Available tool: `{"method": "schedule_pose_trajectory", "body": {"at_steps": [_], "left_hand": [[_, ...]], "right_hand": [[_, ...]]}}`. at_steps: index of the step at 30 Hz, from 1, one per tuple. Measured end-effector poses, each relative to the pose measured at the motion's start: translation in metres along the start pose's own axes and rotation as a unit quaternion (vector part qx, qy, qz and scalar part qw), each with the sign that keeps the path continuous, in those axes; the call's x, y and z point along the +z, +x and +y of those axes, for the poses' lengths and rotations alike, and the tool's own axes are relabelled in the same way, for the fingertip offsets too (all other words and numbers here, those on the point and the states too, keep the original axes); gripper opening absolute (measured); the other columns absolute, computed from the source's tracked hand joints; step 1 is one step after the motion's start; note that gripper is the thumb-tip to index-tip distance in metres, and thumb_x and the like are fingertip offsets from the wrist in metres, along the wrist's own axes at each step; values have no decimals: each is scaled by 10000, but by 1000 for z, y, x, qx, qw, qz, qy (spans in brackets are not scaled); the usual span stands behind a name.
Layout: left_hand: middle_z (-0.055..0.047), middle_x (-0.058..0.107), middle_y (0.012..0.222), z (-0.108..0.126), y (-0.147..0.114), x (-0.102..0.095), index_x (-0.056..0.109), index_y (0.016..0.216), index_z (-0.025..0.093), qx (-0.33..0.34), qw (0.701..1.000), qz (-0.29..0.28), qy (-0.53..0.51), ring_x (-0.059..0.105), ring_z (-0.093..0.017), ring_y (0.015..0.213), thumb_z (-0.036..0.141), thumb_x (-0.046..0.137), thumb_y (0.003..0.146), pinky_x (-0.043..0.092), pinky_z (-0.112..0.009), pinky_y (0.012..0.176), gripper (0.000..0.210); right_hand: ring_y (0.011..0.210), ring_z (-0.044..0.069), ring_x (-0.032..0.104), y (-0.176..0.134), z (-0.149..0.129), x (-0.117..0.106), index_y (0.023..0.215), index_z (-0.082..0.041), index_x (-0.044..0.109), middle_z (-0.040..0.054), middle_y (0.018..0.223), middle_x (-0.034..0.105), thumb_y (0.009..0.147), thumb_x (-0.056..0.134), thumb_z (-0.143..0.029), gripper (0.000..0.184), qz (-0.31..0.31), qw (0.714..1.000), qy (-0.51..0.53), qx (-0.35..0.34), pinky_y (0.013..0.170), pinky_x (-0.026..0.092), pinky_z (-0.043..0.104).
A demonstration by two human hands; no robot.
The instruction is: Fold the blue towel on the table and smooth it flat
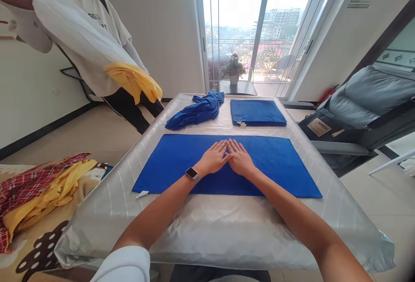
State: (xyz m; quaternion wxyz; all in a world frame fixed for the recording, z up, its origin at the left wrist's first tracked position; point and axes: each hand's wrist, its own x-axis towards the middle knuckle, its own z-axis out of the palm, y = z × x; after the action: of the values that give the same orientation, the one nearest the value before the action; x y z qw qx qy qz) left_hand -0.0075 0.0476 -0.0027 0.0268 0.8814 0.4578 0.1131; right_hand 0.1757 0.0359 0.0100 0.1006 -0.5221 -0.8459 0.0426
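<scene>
A blue towel [279,165] lies spread out flat on the table, with a small white tag [142,194] at its near left corner. Both palms press on its middle, fingers stretched forward and fingertips almost meeting. My left hand [214,157], with a watch on the wrist, is open and flat. Beside it my right hand [240,157] is open too, and the thumbs touch or overlap. Beyond the spread towel, a crumpled blue towel [201,109] lies at the back left. A neat stack of folded blue towels [258,112] sits at the back right.
A silvery cloth [207,234] covers the table. At the left, another person [110,23] holds white and yellow cloth [134,81]. Below are a heap of red plaid and yellow fabric [48,191]. A grey armchair [369,100] stands right; a potted plant [234,68] is behind the table.
</scene>
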Motion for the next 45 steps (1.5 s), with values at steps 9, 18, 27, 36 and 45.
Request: {"method": "schedule_pose_trajectory", "body": {"at_steps": [9,18,27,36,45], "left_hand": [[-115,283,1706,-6,-8,17,282,1662,165,-44,999,-17,-12,206,-235,1601,668,182,1058,163,-419,1324,792],[-159,257,1706,-15,-10,8,313,1640,101,-56,997,-44,1,205,-255,1600,679,167,1053,182,-423,1312,837],[-142,274,1711,-118,-132,-23,304,1642,93,-146,988,-50,31,219,-259,1600,676,145,1031,180,-445,1311,860],[-169,171,1729,-160,-179,-30,199,1655,30,-305,951,-43,0,166,-293,1610,693,156,1020,155,-481,1309,919],[-219,327,1676,-152,-175,-30,369,1592,20,-279,958,40,57,289,-308,1575,682,127,1035,234,-496,1290,898]], "right_hand": [[1615,246,158,-3,18,12,1676,-112,255,123,1736,192,1075,170,-567,759,-67,997,2,33,1312,136,459],[1619,247,139,-13,27,5,1676,-92,233,124,1742,184,1069,144,-611,804,-70,995,-4,76,1313,121,463],[1618,246,144,-106,161,-19,1674,-100,245,110,1744,201,1057,231,-541,759,-62,977,-52,196,1314,140,465],[1600,291,219,-138,227,-16,1659,-54,264,136,1729,253,1032,173,-571,818,-39,959,-51,275,1302,214,511],[1557,309,338,-137,228,-20,1597,-82,421,151,1662,409,1030,276,-482,709,53,976,-53,206,1275,305,516]]}}
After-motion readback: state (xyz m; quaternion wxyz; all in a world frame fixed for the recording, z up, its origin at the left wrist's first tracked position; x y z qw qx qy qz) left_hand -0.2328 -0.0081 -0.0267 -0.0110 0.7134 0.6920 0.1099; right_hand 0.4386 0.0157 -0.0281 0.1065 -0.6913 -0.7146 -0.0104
